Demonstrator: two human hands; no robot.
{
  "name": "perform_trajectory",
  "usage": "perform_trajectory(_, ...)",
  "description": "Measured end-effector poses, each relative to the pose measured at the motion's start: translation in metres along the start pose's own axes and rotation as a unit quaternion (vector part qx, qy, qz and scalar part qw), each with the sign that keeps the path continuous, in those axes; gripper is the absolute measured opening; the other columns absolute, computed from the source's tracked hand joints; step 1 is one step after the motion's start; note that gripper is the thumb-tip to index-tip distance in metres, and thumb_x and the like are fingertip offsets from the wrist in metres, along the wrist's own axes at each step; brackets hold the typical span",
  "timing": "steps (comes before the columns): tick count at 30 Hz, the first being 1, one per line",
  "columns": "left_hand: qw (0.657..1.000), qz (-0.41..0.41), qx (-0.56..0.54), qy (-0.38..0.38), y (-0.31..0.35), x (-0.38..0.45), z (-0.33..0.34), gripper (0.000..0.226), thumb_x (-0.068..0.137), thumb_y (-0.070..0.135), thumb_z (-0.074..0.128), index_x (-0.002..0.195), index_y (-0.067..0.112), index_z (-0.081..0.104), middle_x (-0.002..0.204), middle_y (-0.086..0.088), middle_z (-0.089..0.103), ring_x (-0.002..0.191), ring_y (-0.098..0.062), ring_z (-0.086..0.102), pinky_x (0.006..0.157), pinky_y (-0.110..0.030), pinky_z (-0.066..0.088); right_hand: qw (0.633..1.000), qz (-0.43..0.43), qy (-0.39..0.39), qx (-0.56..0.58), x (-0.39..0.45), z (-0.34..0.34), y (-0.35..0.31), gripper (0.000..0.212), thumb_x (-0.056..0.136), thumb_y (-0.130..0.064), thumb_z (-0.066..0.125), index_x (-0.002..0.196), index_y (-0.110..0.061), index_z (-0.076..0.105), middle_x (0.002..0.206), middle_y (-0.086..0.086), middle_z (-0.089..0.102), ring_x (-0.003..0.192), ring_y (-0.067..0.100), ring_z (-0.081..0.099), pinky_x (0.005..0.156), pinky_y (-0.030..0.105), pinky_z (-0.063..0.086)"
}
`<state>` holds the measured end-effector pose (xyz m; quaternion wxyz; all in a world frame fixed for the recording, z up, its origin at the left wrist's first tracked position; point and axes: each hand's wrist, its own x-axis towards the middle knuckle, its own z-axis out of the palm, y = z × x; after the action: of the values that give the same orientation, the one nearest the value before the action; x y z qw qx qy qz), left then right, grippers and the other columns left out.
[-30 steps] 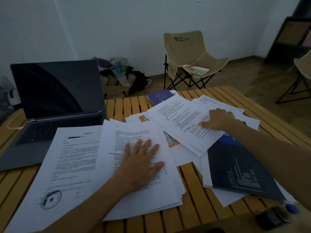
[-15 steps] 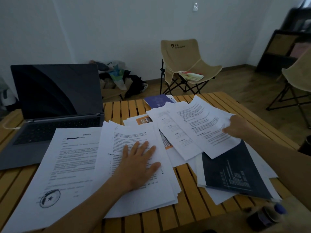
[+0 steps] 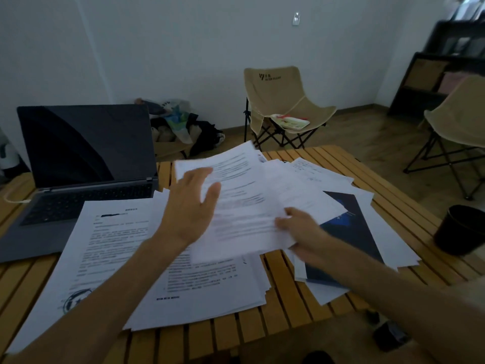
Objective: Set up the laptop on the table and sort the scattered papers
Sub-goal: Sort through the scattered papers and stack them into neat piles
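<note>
An open grey laptop with a dark screen stands at the back left of the slatted wooden table. White printed papers lie scattered across the table. My right hand grips a printed sheet by its near right edge and holds it lifted over the pile. My left hand is raised with fingers straight, touching the sheet's left side. A dark blue booklet lies among sheets at the right.
A black cup stands at the table's right edge. A white cable runs to the laptop's left side. Two beige folding chairs stand beyond the table, with bags on the floor by the wall.
My right hand has lifted a sheet and carried it left over the pile. My left hand has risen off the paper stack and met the sheet's left side. The camera has tilted up.
</note>
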<state>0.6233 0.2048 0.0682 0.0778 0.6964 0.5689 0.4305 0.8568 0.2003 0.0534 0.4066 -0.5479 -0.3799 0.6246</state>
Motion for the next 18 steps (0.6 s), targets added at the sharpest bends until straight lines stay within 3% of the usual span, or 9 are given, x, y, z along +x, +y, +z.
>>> perform_trajectory(3, 0.974, 0.007, 0.125, -0.188, -0.01, -0.027, 0.028, 0.063, 0.094, 0.058, 0.031, 0.148, 0.026, 0.037, 0.156, 0.001, 0.033, 0.144, -0.018, 0.026, 0.12, -0.044, 0.017, 0.998, 0.053, -0.027, -0.008, -0.01, 0.027, 0.025, 0.022, 0.098, 0.006, 0.045, 0.115, -0.002, 0.056, 0.115, 0.016, 0.064, 0.102, 0.03, 0.064, 0.082, 0.039, 0.059)
perform_trajectory(6, 0.92, -0.016, 0.219, -0.324, -0.035, -0.051, 0.052, 0.073, 0.09, 0.073, 0.012, 0.154, 0.037, 0.016, 0.164, 0.008, 0.009, 0.151, -0.018, 0.0, 0.121, -0.049, -0.003, 0.993, 0.078, -0.076, -0.04, -0.02, 0.036, 0.03, 0.022, 0.098, 0.006, 0.043, 0.098, -0.006, 0.061, 0.101, 0.012, 0.068, 0.089, 0.024, 0.067, 0.075, 0.035, 0.06)
perform_trajectory(9, 0.914, 0.01, 0.244, -0.324, -0.049, -0.057, 0.053, 0.087, 0.077, 0.077, -0.006, 0.154, 0.04, 0.008, 0.164, 0.01, 0.002, 0.151, -0.016, -0.007, 0.121, -0.048, -0.007, 0.963, 0.004, -0.031, -0.267, -0.008, 0.022, 0.017, 0.011, 0.097, -0.004, 0.053, 0.099, -0.014, 0.059, 0.093, 0.005, 0.068, 0.08, 0.017, 0.068, 0.062, 0.029, 0.059)
perform_trajectory(11, 0.916, 0.016, 0.247, -0.315, -0.051, -0.058, 0.053, 0.082, 0.08, 0.075, -0.004, 0.154, 0.04, 0.006, 0.164, 0.012, 0.001, 0.151, -0.015, -0.009, 0.121, -0.047, -0.007, 0.9, -0.099, 0.061, -0.419, 0.022, 0.0, 0.005, 0.016, 0.096, -0.011, 0.058, 0.111, -0.017, 0.057, 0.102, 0.003, 0.067, 0.084, 0.014, 0.067, 0.063, 0.023, 0.055)
perform_trajectory(13, 0.916, 0.015, 0.244, -0.318, -0.05, -0.059, 0.054, 0.08, 0.081, 0.073, -0.003, 0.154, 0.041, 0.005, 0.164, 0.013, -0.001, 0.15, -0.014, -0.01, 0.122, -0.046, -0.007, 0.836, -0.147, 0.133, -0.511, 0.054, -0.03, -0.009, 0.026, 0.094, -0.023, 0.062, 0.119, -0.017, 0.056, 0.115, 0.004, 0.063, 0.095, 0.014, 0.06, 0.075, 0.025, 0.051)
perform_trajectory(15, 0.917, 0.014, 0.242, -0.316, -0.051, -0.06, 0.055, 0.08, 0.081, 0.074, -0.004, 0.154, 0.041, 0.003, 0.163, 0.013, -0.002, 0.15, -0.014, -0.011, 0.122, -0.046, -0.007, 0.786, -0.1, 0.173, -0.585, 0.085, -0.062, -0.021, 0.055, 0.087, -0.046, 0.068, 0.129, -0.015, 0.05, 0.126, 0.008, 0.058, 0.11, 0.023, 0.056, 0.092, 0.039, 0.051)
perform_trajectory(18, 0.917, 0.018, 0.248, -0.312, -0.053, -0.06, 0.056, 0.074, 0.087, 0.071, 0.0, 0.154, 0.04, 0.002, 0.163, 0.013, -0.004, 0.15, -0.014, -0.013, 0.122, -0.046, -0.008, 0.736, 0.009, 0.17, -0.656, 0.125, -0.096, -0.031, 0.106, 0.06, -0.082, 0.065, 0.136, -0.012, 0.041, 0.137, 0.015, 0.049, 0.127, 0.035, 0.046, 0.105, 0.054, 0.04)
